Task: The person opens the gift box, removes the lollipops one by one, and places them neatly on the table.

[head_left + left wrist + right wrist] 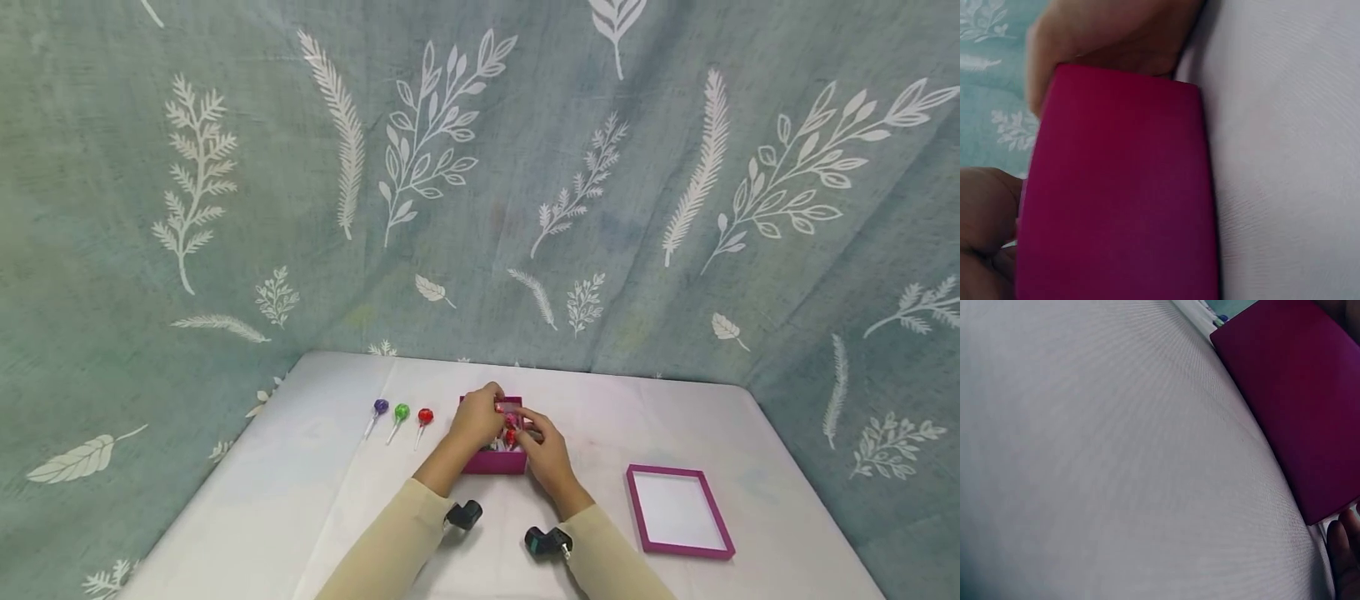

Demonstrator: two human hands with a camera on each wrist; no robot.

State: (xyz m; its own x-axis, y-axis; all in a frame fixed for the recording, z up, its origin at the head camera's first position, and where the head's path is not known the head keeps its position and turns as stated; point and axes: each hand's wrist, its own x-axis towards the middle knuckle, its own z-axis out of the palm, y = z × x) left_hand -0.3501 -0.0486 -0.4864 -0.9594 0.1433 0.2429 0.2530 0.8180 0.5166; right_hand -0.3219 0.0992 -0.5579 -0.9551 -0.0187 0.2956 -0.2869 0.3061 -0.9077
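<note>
A magenta box point(495, 463) stands on the table with several wrapped candies point(511, 437) inside, red and pink ones among them. My left hand point(477, 419) reaches over the box's left side, fingers bent down among the candies; its fingertips are partly hidden, and I cannot tell whether they pinch one. At the right side, my right hand point(546, 454) grips the box wall, with fingers bent over the rim. The left wrist view shows the box's front wall point(1116, 181), with the right hand point(1104, 37) round its far corner. Fingers point(1342, 540) lie beside the box in the right wrist view.
Left of the box lie a purple lollipop point(381, 407), a green lollipop point(402, 412) and a red lollipop point(425, 416) in a row. A magenta-edged lid point(681, 512), white inside, lies at the right on the white table point(592, 467). Behind hangs a leaf-patterned cloth point(480, 208).
</note>
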